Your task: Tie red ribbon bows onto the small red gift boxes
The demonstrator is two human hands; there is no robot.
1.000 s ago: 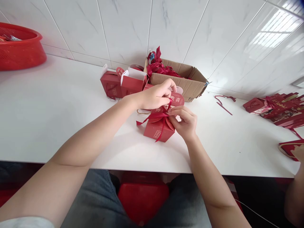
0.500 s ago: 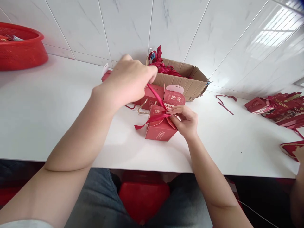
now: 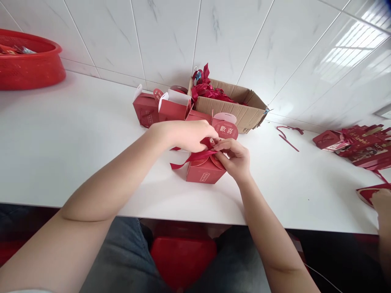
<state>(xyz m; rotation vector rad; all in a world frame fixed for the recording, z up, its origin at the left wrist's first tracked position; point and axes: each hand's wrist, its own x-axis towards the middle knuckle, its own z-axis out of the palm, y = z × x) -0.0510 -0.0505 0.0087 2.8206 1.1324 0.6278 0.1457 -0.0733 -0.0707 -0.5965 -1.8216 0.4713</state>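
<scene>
A small red gift box (image 3: pixel 204 173) with pale printed characters stands on the white table (image 3: pixel 91 154). Red ribbon (image 3: pixel 192 158) lies across its top, one loose end hanging out to the left. My left hand (image 3: pixel 191 135) is closed on the ribbon just above the box, fingertips close to those of my right hand. Pinching the ribbon at the top of the box is my right hand (image 3: pixel 234 156). The fingers partly hide where the ribbon crosses.
Behind are more red boxes (image 3: pixel 172 110) and a cardboard box (image 3: pixel 244 116) with red ribbons. A red basket (image 3: pixel 33 73) stands at the far left. To the right lie ribbon scraps (image 3: pixel 287 140), decorated red boxes (image 3: pixel 363 146) and another person's hand (image 3: pixel 381 203).
My left hand has come down and right from its raised position, bringing its stretch of ribbon to the box top beside my right hand. The red boxes behind are more exposed.
</scene>
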